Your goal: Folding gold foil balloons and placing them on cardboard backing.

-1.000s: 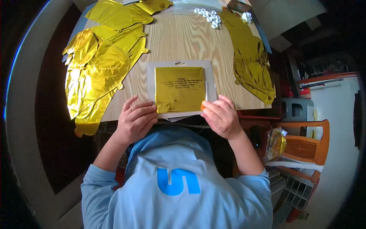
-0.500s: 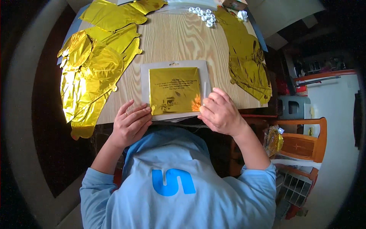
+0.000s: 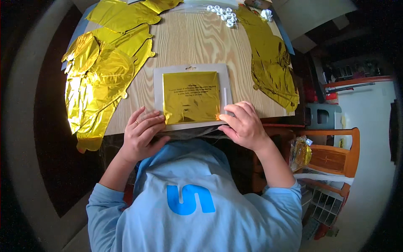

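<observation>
In front of me at the near table edge lies a flat package (image 3: 191,94): a folded square of shiny gold foil on a pale card with a hang hole. A thin clear straw (image 3: 225,97) runs along its right side. At the lower left corner my left hand (image 3: 145,131) rests, fingers stretched out over the edge and thumb apart. My right hand (image 3: 244,126) is closed at the lower right corner, fingers curled on top and thumb by the near edge, gripping the package. Its fingertips hide that corner.
Flattened gold foil balloons (image 3: 105,71) are layered along the left of the wooden table (image 3: 193,38), and another gold foil balloon (image 3: 273,67) lies on the right. Several small white rolls (image 3: 226,16) sit at the back. A wooden chair (image 3: 336,157) stands to the right.
My left thumb has spread away from its fingers. The right fingers have slid slightly lower at the package's corner, and the orange reflection there has shrunk.
</observation>
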Demonstrator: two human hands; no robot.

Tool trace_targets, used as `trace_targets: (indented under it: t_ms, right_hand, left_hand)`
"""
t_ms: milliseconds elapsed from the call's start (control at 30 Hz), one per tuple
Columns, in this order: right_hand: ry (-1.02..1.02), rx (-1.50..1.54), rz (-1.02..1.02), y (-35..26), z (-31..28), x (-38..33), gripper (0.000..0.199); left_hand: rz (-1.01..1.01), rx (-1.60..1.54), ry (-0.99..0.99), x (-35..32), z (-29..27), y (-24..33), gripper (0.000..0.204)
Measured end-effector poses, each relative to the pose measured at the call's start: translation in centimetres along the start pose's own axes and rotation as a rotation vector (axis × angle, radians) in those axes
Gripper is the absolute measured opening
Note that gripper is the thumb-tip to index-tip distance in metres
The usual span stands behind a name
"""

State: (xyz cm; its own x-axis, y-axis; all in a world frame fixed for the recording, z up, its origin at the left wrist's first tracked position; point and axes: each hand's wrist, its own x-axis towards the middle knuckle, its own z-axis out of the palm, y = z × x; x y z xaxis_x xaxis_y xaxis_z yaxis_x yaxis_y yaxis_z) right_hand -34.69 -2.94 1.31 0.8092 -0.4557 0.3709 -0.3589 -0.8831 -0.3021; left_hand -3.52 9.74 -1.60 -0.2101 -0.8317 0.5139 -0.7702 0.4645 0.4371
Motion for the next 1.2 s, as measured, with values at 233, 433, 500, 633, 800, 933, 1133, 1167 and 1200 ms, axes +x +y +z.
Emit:
trace_targets:
  t_ms: [233,433,500,633,800,933,1133,1167,1200]
  right_hand:
    - [0.117,0.198,0.106,1.2,1.2,-0.3,0.02]
    - [0.056,0.404,0.384,0.8,1.3,0.8,0.021]
    - [0.004,0.432,0.471,0.5,0.6,1.7,0.023]
    - [-0.017,0.461,0.549,0.3,0.3,2.5,0.027]
    - [-0.087,0.437,0.518,0.6,0.2,2.7,0.024]
    - [-0.073,0.438,0.522,1.2,1.0,2.2,0.015]
    - [-0.049,0.325,0.561,0.7,0.4,1.4,0.007]
    - [-0.048,0.304,0.569,0.6,0.2,1.3,0.006]
    - [0.007,0.319,0.598,0.4,0.2,1.0,0.008]
  left_hand:
    - [-0.109,0.023,0.035,-0.1,0.6,-0.5,0.017]
    - [-0.182,0.001,-0.008,0.4,0.2,-0.2,0.021]
    - [-0.256,-0.017,-0.014,0.4,0.0,-0.1,0.019]
    - [-0.392,-0.099,-0.076,1.0,-0.5,0.7,0.025]
    - [0.069,0.183,-0.172,4.9,1.1,5.2,0.063]
    - [0.142,0.285,-0.374,5.8,5.0,4.5,0.07]
    - [0.095,0.365,-0.388,2.6,2.9,1.9,0.059]
    - [0.097,0.338,-0.368,2.0,2.7,1.9,0.057]
    - [0.1,0.312,-0.348,1.5,2.6,1.8,0.056]
